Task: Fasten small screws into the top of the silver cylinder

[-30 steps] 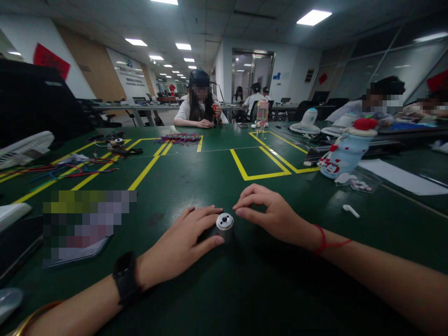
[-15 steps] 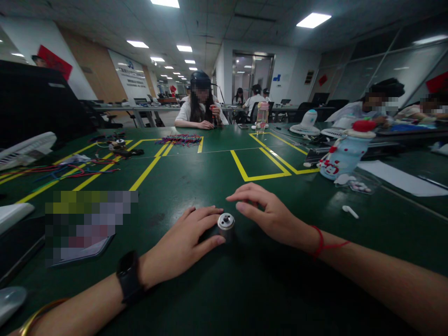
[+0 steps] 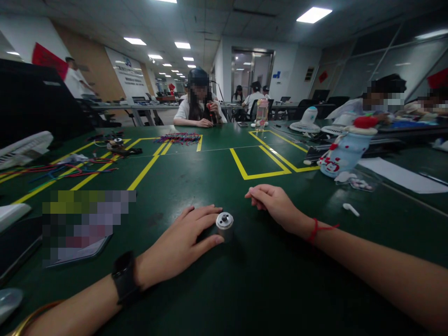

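Observation:
A small cylindrical metal motor (image 3: 225, 228) stands upright on the green tabletop, its shaft and the holes in its top face showing. My left hand (image 3: 189, 238) lies beside it with a black watch on the wrist. Its thumb touches the motor's near left side and its index finger the far left side, holding it loosely. Apart from the motor, to its right and above the table, is my right hand (image 3: 271, 201), thumb and fingers pinched together. Whatever may be between those fingertips is too small to make out. A red string circles the right wrist.
Yellow tape (image 3: 268, 176) marks boxes farther back. A blue bottle (image 3: 346, 151), a white earbud (image 3: 351, 210) and paper (image 3: 402, 176) are on the right. Loose wires (image 3: 70, 170), a wire bundle (image 3: 178, 138) and a mouse (image 3: 10, 301) lie leftward. A person (image 3: 199, 105) sits opposite.
My right hand has moved away from the motor to the right, and its spread fingers have drawn together into a pinch. My left hand stays at the motor.

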Demonstrator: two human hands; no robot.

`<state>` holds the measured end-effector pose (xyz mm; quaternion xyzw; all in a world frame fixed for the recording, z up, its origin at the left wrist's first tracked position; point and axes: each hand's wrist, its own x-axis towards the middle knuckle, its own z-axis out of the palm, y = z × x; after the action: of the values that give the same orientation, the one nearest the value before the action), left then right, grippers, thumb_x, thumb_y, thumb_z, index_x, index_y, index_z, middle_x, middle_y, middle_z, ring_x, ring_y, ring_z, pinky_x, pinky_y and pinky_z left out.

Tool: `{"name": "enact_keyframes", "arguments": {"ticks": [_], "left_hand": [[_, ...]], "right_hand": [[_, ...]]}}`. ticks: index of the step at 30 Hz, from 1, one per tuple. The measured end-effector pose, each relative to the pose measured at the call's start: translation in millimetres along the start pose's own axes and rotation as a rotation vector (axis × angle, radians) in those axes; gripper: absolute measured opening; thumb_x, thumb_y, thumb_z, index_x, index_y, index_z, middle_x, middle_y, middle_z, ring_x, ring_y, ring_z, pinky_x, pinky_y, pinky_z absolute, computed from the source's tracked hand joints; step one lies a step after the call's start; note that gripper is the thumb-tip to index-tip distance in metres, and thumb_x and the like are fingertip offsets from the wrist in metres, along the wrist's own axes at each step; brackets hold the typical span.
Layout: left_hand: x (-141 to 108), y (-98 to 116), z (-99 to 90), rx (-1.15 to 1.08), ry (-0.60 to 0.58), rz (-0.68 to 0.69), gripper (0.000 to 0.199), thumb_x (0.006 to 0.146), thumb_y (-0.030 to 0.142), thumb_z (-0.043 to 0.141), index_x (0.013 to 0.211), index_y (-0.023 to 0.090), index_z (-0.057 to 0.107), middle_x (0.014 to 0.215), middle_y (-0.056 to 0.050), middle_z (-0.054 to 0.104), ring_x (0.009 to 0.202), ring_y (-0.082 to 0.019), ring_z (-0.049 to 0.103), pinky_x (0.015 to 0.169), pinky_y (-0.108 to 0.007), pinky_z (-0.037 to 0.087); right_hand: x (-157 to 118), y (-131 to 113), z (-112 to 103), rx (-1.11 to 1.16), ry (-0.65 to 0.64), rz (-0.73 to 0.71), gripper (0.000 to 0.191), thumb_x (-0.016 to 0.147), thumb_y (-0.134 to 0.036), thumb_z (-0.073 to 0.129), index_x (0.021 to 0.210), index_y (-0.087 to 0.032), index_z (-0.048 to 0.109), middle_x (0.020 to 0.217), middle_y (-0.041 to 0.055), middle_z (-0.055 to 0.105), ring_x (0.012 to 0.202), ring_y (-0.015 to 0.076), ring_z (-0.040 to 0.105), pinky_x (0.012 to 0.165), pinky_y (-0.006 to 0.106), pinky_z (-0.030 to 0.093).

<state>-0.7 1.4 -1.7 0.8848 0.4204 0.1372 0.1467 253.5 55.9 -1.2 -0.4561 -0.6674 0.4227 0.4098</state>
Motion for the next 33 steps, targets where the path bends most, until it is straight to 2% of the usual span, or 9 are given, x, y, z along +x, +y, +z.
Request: {"name": "enact_keyframes", "arguments": {"ticks": [3, 8, 10, 15, 20, 23, 27, 30, 33], "left_hand": [[0.2, 0.5, -0.2, -0.009, 0.005, 0.001, 0.038, 0.095, 0.044, 0.048, 0.132, 0.034, 0.046, 0.143, 0.000, 0.044, 0.132, -0.024, 0.037, 0.111, -0.049, 0.023], [0.4, 0.6, 0.1, -0.003, 0.009, 0.013, 0.037, 0.095, 0.042, 0.049, 0.131, 0.031, 0.048, 0.142, -0.003, 0.046, 0.131, -0.025, 0.038, 0.111, -0.051, 0.024], [0.4, 0.8, 0.0, -0.003, 0.015, 0.013, 0.037, 0.095, 0.041, 0.049, 0.130, 0.031, 0.048, 0.142, -0.004, 0.046, 0.130, -0.025, 0.039, 0.110, -0.052, 0.024], [0.7, 2.2, -0.5, -0.021, 0.042, 0.028, 0.036, 0.094, 0.042, 0.050, 0.129, 0.033, 0.049, 0.141, -0.003, 0.046, 0.128, -0.025, 0.042, 0.109, -0.051, 0.026], [1.3, 2.1, 0.6, -0.004, 0.036, 0.013, 0.037, 0.094, 0.043, 0.050, 0.130, 0.034, 0.048, 0.142, -0.002, 0.045, 0.129, -0.025, 0.041, 0.111, -0.052, 0.023], [1.7, 1.7, 0.9, 0.004, 0.026, 0.011, 0.036, 0.094, 0.043, 0.049, 0.130, 0.034, 0.048, 0.141, -0.002, 0.046, 0.129, -0.025, 0.041, 0.111, -0.052, 0.022], [0.8, 2.2, -0.5, 0.004, 0.013, 0.008, 0.037, 0.095, 0.044, 0.048, 0.130, 0.032, 0.048, 0.142, -0.002, 0.045, 0.130, -0.025, 0.040, 0.110, -0.051, 0.025], [-0.2, 1.8, -0.9, 0.006, 0.011, -0.001, 0.037, 0.095, 0.044, 0.048, 0.130, 0.034, 0.048, 0.142, -0.002, 0.046, 0.131, -0.025, 0.039, 0.111, -0.052, 0.023], [-0.4, 0.5, -0.3, 0.000, 0.012, -0.001, 0.038, 0.095, 0.045, 0.048, 0.131, 0.034, 0.048, 0.143, -0.001, 0.045, 0.132, -0.025, 0.038, 0.110, -0.052, 0.023]], "right_hand": [[-1.9, -6.6, -0.6, -0.149, -0.113, -0.030, 0.027, 0.088, -0.036, 0.053, 0.085, -0.015, 0.070, 0.074, 0.0022, 0.063, 0.066, 0.0125, 0.054, 0.061, 0.026, 0.041], [-10.9, -29.1, 0.8, -0.419, -0.459, -0.203, 0.019, 0.086, -0.029, 0.059, 0.094, -0.017, 0.071, 0.089, 0.0044, 0.068, 0.076, 0.0150, 0.058, 0.068, 0.028, 0.044], [-16.0, -37.1, 4.5, -0.402, -0.438, -0.266, 0.019, 0.088, -0.028, 0.057, 0.097, -0.018, 0.070, 0.094, 0.0050, 0.067, 0.081, 0.0156, 0.059, 0.073, 0.029, 0.046], [-23.5, -44.6, 17.8, -0.373, -0.202, -0.436, 0.016, 0.085, -0.021, 0.061, 0.099, -0.023, 0.069, 0.107, 0.0044, 0.063, 0.104, 0.0183, 0.056, 0.095, 0.037, 0.040], [-22.9, -45.8, 25.8, -0.399, -0.143, -0.429, 0.011, 0.081, -0.027, 0.067, 0.090, -0.024, 0.071, 0.109, 0.0041, 0.061, 0.104, 0.0201, 0.056, 0.095, 0.040, 0.040], [-21.6, -47.8, 23.4, -0.337, -0.120, -0.435, 0.007, 0.081, -0.027, 0.067, 0.085, -0.022, 0.071, 0.106, 0.0039, 0.061, 0.102, 0.0185, 0.056, 0.093, 0.037, 0.041], [-19.5, -43.5, 7.2, -0.265, -0.237, -0.388, 0.010, 0.083, -0.026, 0.065, 0.089, -0.020, 0.070, 0.097, 0.0032, 0.062, 0.092, 0.0151, 0.059, 0.085, 0.031, 0.045], [-17.6, -31.1, -6.3, -0.416, -0.421, -0.340, 0.012, 0.080, -0.029, 0.069, 0.088, -0.021, 0.073, 0.095, 0.0035, 0.061, 0.089, 0.0164, 0.057, 0.083, 0.032, 0.044], [-15.2, -18.7, -12.6, -0.528, -0.503, -0.366, 0.013, 0.079, -0.031, 0.070, 0.090, -0.024, 0.075, 0.095, 0.0038, 0.059, 0.092, 0.0181, 0.055, 0.083, 0.035, 0.042]]}}
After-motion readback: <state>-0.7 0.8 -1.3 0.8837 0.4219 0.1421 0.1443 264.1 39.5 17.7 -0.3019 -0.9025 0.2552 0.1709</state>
